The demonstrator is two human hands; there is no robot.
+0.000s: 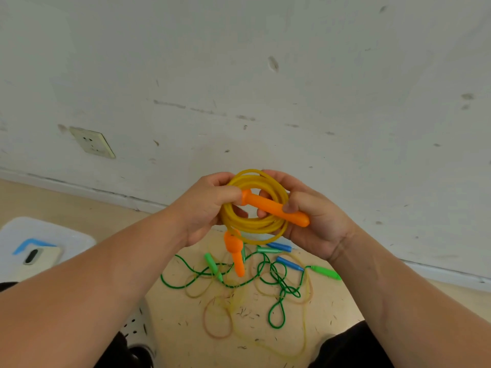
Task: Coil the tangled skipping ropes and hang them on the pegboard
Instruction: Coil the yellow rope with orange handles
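I hold a coiled yellow skipping rope [253, 224] in front of me, above the floor. My left hand [206, 208] grips the coil's left side. My right hand [313, 216] pinches one orange handle [276, 208] that lies across the coil. The second orange handle [235, 252] hangs below the coil. On the floor beneath lies a tangle: a green rope [276, 309] with green handles [325, 272], blue handles [289, 262] and a pale translucent rope [218, 322]. No pegboard is in view.
A scuffed white wall [265, 88] with a socket [91, 142] rises just behind the ropes. At the left a white tray [66, 235] holds a phone [39, 257]. My dark-clothed knees [350, 346] frame the wooden floor [180, 314], which is littered with small dark bits.
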